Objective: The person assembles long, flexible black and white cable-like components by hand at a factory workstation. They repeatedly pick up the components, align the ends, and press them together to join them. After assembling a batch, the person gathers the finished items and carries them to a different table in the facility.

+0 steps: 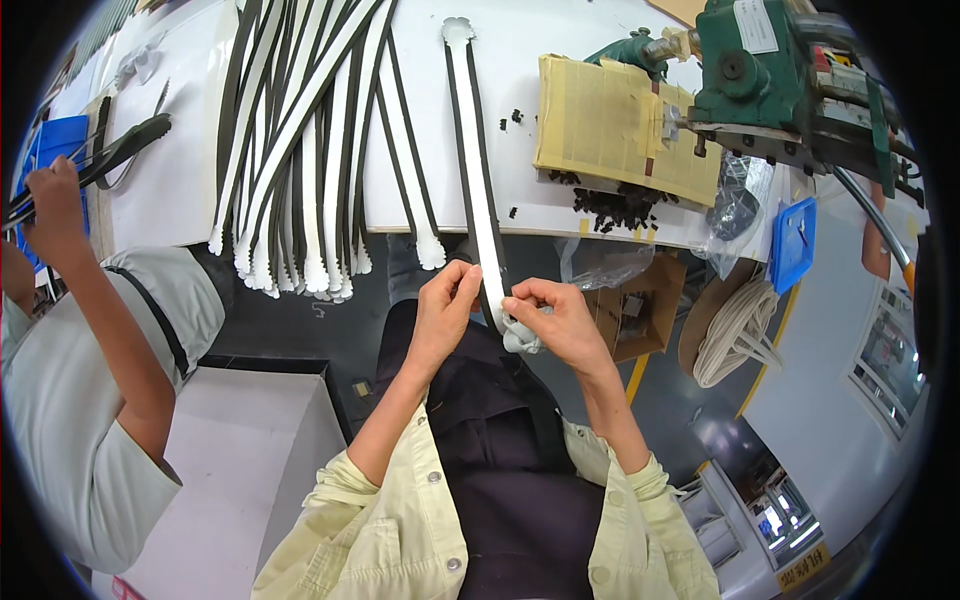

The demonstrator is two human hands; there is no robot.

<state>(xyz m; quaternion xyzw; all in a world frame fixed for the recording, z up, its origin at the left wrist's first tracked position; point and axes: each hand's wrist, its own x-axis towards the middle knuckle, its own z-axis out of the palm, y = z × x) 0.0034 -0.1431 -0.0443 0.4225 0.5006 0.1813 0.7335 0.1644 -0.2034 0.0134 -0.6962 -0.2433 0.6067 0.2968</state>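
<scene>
Keep the black-edged white strip [475, 180] straight, left hand [447, 303] pinching its edge, right hand [560, 322] pinching it lower down.

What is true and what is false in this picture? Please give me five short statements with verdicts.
1. The left hand and right hand are at the same black-and-white strip. True.
2. The green machine is left of the strip pile. False: it is right of it.
3. Small black pieces lie near the yellowish box. True.
4. The pale coiled cord lies on the table. False: it is off the table, at the right.
5. Another person is at the left. True.
</scene>
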